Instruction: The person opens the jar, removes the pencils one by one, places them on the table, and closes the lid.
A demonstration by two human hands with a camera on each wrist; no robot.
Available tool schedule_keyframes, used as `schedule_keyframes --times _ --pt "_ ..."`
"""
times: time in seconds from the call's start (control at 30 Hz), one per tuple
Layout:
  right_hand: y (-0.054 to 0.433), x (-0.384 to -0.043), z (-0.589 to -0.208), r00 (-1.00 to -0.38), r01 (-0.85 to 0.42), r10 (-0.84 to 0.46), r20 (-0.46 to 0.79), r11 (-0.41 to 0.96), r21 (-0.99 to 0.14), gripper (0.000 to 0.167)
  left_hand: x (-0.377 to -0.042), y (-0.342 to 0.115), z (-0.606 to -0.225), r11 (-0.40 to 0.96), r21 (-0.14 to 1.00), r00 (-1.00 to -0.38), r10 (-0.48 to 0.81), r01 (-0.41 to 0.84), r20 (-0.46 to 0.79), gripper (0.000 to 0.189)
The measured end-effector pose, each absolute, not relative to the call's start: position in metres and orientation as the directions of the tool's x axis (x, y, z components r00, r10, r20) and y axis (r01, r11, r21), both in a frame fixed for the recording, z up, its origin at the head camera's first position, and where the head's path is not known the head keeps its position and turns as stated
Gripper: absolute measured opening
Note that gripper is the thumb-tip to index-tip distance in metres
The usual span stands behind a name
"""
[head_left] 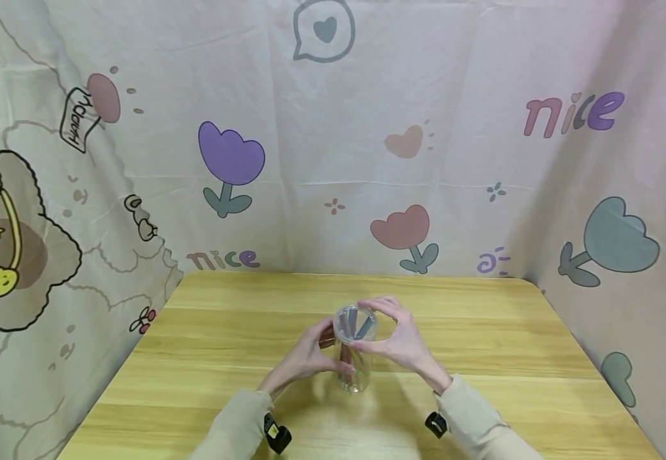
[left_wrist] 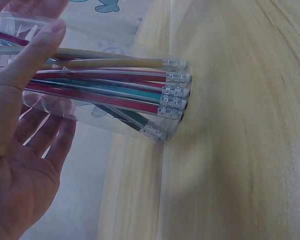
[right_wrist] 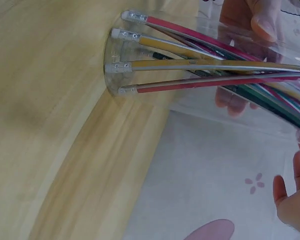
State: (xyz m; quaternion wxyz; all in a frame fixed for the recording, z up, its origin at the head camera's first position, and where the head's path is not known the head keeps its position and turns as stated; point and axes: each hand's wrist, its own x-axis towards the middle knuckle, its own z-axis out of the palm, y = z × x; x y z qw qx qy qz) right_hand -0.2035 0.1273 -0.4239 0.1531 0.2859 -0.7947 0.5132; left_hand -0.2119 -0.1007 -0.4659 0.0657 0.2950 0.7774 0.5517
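Note:
A clear cylindrical jar (head_left: 362, 370) stands upright near the middle of the table, with several pencils (head_left: 351, 324) inside. My left hand (head_left: 309, 355) grips its side, thumb across the front and fingers round the far left. At the top, my right hand (head_left: 400, 335) spans the round rim, thumb at the near edge and fingertips at the far edge. Red, yellow and green pencils (left_wrist: 115, 100) show through the wall in the left wrist view, eraser ends down. The right wrist view has the same pencils (right_wrist: 190, 65), crossing each other, with the left hand (right_wrist: 265, 22) behind the jar.
The wooden table (head_left: 224, 332) has rounded back corners. A printed fabric backdrop (head_left: 321, 128) hangs behind it and along both sides. A small black device (head_left: 277, 434) sits at the left wrist, another black device (head_left: 436, 424) at the right wrist.

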Motion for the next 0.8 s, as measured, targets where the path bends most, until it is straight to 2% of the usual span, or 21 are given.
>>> schedule_keyframes --times 0.33,0.57,0.67,0.8 --pt "0.132 -0.206 -0.429 -0.799 -0.584 -0.343 0.494 0.245 -0.774 0.071 -0.211 -0.1 -0.467 0.223 0.907 -0.83 0.522 0.357 0.198 0.09" --pt "0.128 -0.201 -0.425 -0.797 -0.601 -0.343 0.497 0.373 -0.707 0.081 -0.209 -0.099 -0.465 0.22 0.903 -0.83 0.516 0.368 0.212 0.089" --pt "0.124 -0.2 -0.422 -0.789 -0.614 -0.328 0.519 0.423 -0.666 0.079 -0.209 -0.099 -0.465 0.216 0.902 -0.829 0.514 0.374 0.22 0.088" --pt "0.121 -0.2 -0.422 -0.779 -0.626 -0.294 0.554 0.418 -0.658 0.073 -0.21 -0.1 -0.465 0.217 0.902 -0.83 0.513 0.372 0.219 0.089"
